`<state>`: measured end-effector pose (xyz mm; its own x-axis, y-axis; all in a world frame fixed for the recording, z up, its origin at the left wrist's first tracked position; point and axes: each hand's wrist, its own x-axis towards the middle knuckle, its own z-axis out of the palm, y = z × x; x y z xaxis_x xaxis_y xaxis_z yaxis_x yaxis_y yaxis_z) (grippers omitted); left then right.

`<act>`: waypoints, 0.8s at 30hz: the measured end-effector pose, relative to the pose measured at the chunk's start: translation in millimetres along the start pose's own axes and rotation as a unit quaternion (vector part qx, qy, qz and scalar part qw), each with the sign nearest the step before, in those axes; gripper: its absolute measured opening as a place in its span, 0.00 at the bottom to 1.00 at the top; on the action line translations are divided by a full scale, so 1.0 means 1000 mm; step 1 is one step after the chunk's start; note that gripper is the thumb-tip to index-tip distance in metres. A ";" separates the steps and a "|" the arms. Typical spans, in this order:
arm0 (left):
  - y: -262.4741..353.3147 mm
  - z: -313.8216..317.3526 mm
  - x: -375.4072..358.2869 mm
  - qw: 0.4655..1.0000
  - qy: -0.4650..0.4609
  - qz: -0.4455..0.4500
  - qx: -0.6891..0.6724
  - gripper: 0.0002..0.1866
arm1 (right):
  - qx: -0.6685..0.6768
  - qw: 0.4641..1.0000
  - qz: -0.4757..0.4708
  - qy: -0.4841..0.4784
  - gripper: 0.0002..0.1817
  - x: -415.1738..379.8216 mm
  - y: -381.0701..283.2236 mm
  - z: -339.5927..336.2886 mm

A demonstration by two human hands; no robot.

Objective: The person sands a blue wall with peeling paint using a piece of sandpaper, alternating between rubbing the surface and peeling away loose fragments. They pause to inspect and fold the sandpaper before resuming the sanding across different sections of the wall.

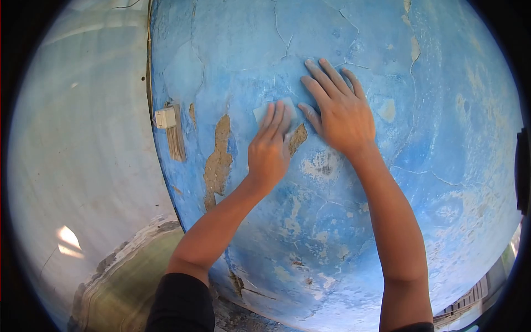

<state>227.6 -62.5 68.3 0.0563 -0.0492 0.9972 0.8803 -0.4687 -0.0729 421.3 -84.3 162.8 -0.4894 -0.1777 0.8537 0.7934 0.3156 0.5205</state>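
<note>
A blue painted wall (343, 243) with cracked, flaking paint fills most of the view. My left hand (270, 149) presses a small pale sheet of sandpaper (261, 113) against it, fingers together and extended over the sheet. The sheet's underside is hidden. To the right and slightly higher, my right hand (343, 113) lies flat on the wall, fingers spread and holding nothing; its fingertips look dusty. Just below and between the hands is a bare brown patch (298, 139) where the plaster has come away. A longer bare patch (219, 160) runs down the wall left of my left hand.
A white switch box (165, 118) on a wooden strip (176, 141) is fixed near the wall's left edge. Beyond that edge stands a pale wall (94, 138), with a greenish lower section (133, 276). Slatted objects (470, 296) show at the lower right.
</note>
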 end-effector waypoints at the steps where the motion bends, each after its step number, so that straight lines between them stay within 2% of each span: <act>1: 0.000 -0.001 -0.003 0.998 -0.018 0.061 0.012 0.24 | -0.004 1.000 0.002 0.001 0.23 0.000 0.000 0.000; 2: -0.008 -0.004 0.002 0.998 -0.017 0.064 0.012 0.24 | -0.006 1.000 0.003 0.004 0.23 0.000 0.001 0.000; 4: -0.023 -0.016 0.027 1.000 -0.008 -0.015 0.015 0.26 | 0.008 1.000 0.007 0.005 0.24 0.000 0.000 0.002; 6: -0.025 -0.008 0.019 1.000 0.002 -0.017 0.012 0.27 | 0.007 1.000 0.007 0.003 0.24 0.001 0.000 0.001; 8: -0.012 -0.003 0.000 0.997 -0.025 0.071 -0.001 0.29 | 0.000 1.000 0.002 0.001 0.24 -0.001 0.000 0.000; 11: -0.030 -0.016 0.016 0.994 -0.044 0.092 0.028 0.29 | 0.004 1.000 0.000 0.001 0.23 0.002 0.001 0.000; 15: -0.022 -0.008 0.014 0.999 -0.002 0.026 0.026 0.32 | 0.003 1.000 -0.002 -0.001 0.23 0.001 0.000 0.001; 17: -0.023 -0.001 0.000 0.987 -0.036 0.155 0.020 0.31 | -0.005 1.000 -0.008 0.007 0.23 0.001 0.001 0.000; 18: -0.029 -0.003 0.010 0.986 -0.029 0.161 0.018 0.31 | 0.000 1.000 -0.007 0.008 0.23 0.002 0.000 0.000; 20: -0.040 -0.011 0.026 0.995 -0.007 0.102 0.019 0.31 | 0.004 1.000 -0.007 0.003 0.22 0.004 0.000 -0.001; 24: -0.021 -0.003 0.015 0.997 0.002 0.079 -0.026 0.31 | 0.005 1.000 -0.014 -0.001 0.21 0.002 0.000 -0.003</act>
<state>208.2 -56.1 85.2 0.1897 -0.1298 0.9732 0.8355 -0.4993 -0.2294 421.4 -87.1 165.0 -0.5120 -0.1852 0.8388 0.7758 0.3194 0.5441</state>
